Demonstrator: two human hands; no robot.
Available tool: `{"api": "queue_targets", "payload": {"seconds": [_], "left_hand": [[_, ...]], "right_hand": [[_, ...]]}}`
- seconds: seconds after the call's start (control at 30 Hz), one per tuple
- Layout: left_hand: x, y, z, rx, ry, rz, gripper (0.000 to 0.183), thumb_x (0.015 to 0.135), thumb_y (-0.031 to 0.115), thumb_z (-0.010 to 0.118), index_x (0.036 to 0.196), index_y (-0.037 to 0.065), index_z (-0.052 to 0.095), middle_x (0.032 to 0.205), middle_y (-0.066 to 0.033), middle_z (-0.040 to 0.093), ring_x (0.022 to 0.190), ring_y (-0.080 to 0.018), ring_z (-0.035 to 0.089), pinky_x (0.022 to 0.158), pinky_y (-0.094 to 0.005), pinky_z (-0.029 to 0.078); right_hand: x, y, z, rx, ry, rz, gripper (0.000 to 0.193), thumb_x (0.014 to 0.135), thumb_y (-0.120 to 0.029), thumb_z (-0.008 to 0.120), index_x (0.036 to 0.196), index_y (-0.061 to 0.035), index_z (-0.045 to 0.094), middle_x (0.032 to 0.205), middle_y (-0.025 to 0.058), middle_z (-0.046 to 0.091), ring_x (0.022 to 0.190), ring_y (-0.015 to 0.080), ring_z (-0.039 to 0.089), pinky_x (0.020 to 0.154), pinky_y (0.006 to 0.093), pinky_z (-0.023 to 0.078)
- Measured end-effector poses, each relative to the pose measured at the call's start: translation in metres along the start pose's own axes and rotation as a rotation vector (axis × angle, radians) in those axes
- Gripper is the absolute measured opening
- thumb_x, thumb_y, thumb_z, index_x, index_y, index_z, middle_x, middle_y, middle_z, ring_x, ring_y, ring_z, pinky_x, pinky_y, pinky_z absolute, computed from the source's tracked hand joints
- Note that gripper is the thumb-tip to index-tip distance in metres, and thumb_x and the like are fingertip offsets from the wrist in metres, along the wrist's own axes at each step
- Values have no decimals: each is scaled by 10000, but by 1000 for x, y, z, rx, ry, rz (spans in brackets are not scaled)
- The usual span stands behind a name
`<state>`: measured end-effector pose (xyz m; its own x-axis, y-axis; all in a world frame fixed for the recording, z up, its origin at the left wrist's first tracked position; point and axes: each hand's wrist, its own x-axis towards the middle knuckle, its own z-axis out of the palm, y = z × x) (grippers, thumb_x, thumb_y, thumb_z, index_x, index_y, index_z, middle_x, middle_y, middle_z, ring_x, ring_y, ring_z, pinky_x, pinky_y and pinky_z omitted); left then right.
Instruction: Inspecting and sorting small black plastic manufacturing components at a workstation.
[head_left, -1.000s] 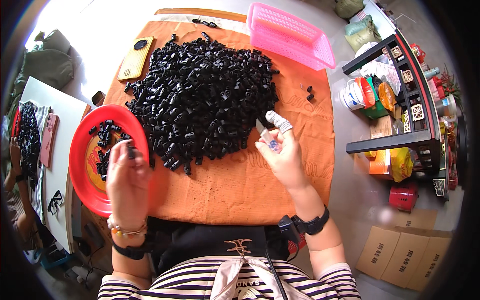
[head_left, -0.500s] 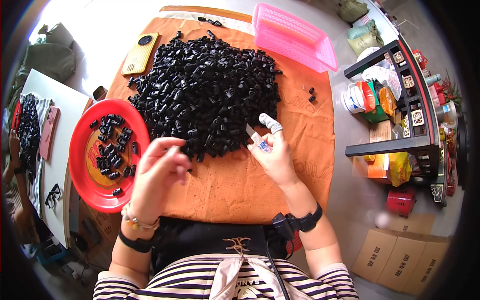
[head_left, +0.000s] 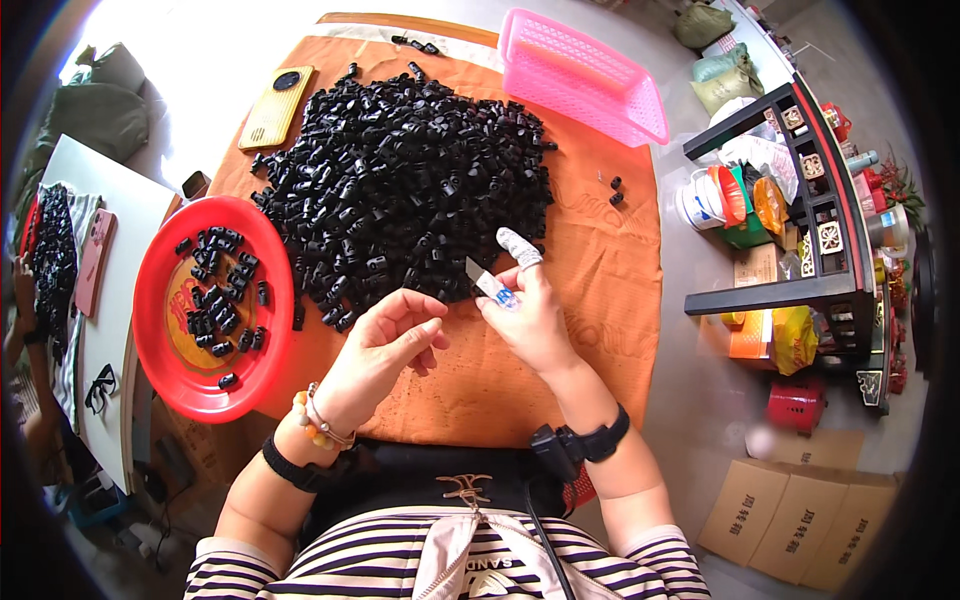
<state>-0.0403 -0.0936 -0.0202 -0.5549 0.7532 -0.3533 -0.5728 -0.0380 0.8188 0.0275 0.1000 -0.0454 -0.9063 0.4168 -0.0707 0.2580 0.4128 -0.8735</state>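
My right hand (head_left: 530, 315) pinches a small blade (head_left: 482, 280) whose lower part is wrapped in white-and-blue material. A white cover (head_left: 518, 247) is wrapped round its raised index finger. My left hand (head_left: 395, 340), fingers loosely curled and thumb apart from the palm, hovers over the cloth near the heap's front edge; nothing shows in it. Beyond both hands lies a big heap of small black plastic cord-lock-like pieces (head_left: 400, 180). On the left, a red plate (head_left: 150, 340) bears several such black pieces (head_left: 215, 320).
An orange cloth (head_left: 600, 300) covers the table. At the far right lies a pink plastic basket (head_left: 580, 85), and a yellow phone (head_left: 277, 108) is at the far left. Two loose pieces (head_left: 616, 190) sit right of the heap. A white side table (head_left: 120, 230) stands left.
My left hand has moved right, away from the red plate, toward my right hand. My right hand, still gripping the blade, has shifted slightly left.
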Motion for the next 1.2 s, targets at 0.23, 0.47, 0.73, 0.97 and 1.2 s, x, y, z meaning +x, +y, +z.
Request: {"api": "queue_targets", "payload": {"seconds": [0.23,0.47,0.73,0.97,1.2], "left_hand": [[4,-4,7,-17,7,54,182,946,171,547,1091,60,540,870,-9,602,725,-67,564,667,-220,478],[-1,3,6,-135,-140,61,167,939,164,563,1046,38,581,851,-16,631,716,-74,596,664,-220,503],[-7,6,7,-268,-182,20,125,917,95,575,1028,39,570,958,-96,655,778,-131,633,718,-280,536],[-6,3,7,-333,-265,-5,131,909,72,579,1025,65,517,962,-97,643,780,-119,627,708,-264,534],[-4,3,7,-364,-291,-25,166,907,82,589,1038,86,489,969,-84,634,791,-113,611,717,-260,520]], "right_hand": [[-25,-32,-12,339,-240,-19,756,807,35,648,1433,-71,236,879,33,556,773,74,532,699,223,455],[-34,-49,-13,481,-240,-94,608,818,-6,684,1339,-13,372,903,49,589,804,90,590,711,239,502],[-36,-59,-19,734,-250,51,717,837,67,614,1429,-53,227,901,63,565,820,130,597,772,260,511],[-35,-59,-22,690,-234,44,609,868,26,587,1405,-53,309,929,67,598,815,115,591,753,224,475],[-38,-60,-16,766,-254,52,563,876,10,586,1384,-47,351,946,61,600,820,94,578,759,228,479]]}}
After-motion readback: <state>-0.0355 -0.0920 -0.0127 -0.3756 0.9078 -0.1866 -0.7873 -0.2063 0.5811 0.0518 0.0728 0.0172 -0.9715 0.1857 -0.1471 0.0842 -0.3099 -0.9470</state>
